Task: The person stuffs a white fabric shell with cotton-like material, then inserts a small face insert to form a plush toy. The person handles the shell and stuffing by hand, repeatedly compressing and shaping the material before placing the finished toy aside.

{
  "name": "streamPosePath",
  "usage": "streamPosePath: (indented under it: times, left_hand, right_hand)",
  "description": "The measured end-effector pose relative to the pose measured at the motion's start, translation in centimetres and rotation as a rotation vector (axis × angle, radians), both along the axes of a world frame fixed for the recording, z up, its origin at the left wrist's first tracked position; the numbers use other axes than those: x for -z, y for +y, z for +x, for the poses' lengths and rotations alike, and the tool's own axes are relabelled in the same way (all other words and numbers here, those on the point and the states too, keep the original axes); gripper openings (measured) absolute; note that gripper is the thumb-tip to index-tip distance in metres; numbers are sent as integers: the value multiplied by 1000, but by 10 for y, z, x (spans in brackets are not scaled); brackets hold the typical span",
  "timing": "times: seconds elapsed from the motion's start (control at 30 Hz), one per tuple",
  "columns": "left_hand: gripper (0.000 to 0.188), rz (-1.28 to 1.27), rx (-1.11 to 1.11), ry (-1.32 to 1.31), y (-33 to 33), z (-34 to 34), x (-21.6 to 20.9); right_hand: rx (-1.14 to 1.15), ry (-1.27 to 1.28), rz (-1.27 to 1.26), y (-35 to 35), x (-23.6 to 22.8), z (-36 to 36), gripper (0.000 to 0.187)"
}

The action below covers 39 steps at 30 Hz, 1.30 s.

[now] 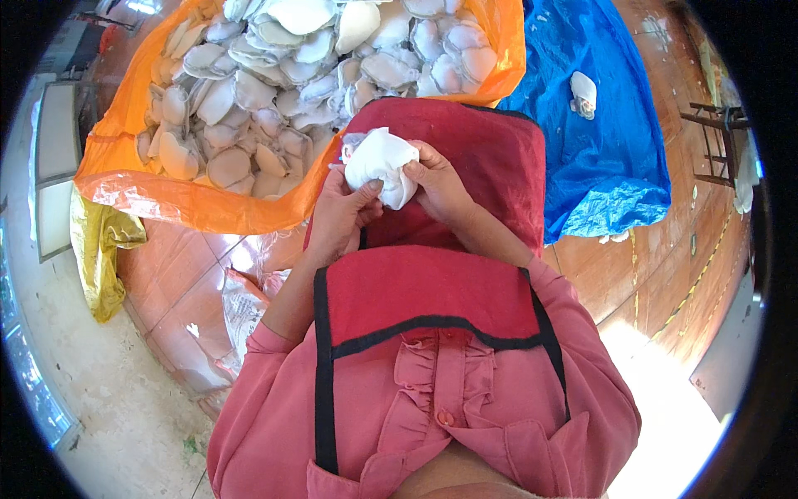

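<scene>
A soft white cup-shaped pad (381, 164) is held up over my lap, its edges folded and bunched, with a bit of clear film or thin cloth at its left end. My left hand (345, 212) grips its lower left side, the thumb pressed against it. My right hand (439, 185) pinches its right edge between thumb and fingers. Below it spreads a red apron (465, 158) with black trim. Just beyond my hands lies an orange sheet (224, 212) with turned-up edges, heaped with many similar white and greyish pads (274, 91).
To the right a blue plastic sheet (607, 166) carries one small white bundle (583, 93). A yellow bag (101, 258) hangs by the pale panels at left. On the tiled floor lies a printed white sack (241, 312). A dark wooden stool (716, 137) stands far right.
</scene>
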<state>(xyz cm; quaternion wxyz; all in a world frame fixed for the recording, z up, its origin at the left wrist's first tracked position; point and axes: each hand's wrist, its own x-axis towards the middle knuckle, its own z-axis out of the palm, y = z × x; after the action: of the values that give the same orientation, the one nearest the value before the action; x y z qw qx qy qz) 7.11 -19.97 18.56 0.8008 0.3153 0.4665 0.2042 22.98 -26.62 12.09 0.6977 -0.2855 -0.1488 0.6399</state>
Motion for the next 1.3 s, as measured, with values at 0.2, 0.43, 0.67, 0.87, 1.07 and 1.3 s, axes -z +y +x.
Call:
streamPosePath:
  times: [0.2,0.43,0.67,0.87,1.07,1.3]
  left_hand:
    - [33,-180,34,-130,3,-5,0]
    - [27,-381,68,-438,11,-13,3]
    - [35,-270,50,-288,4,-13,4]
    - [45,-113,205,-101,6,-11,-2]
    - [50,-126,74,-80,7,3,0]
    - [45,-8,5,-218,8,-11,29]
  right_hand:
    - [-54,-87,-69,2,4,2,28]
    - [-63,-114,-10,7,19,2,29]
    - [-137,208,29,5,12,11,36]
    - [-302,-66,-152,4,8,38,36]
    - [-337,-224,-262,12,-8,26,22]
    - [-342,70,-195,2,-9,17,21]
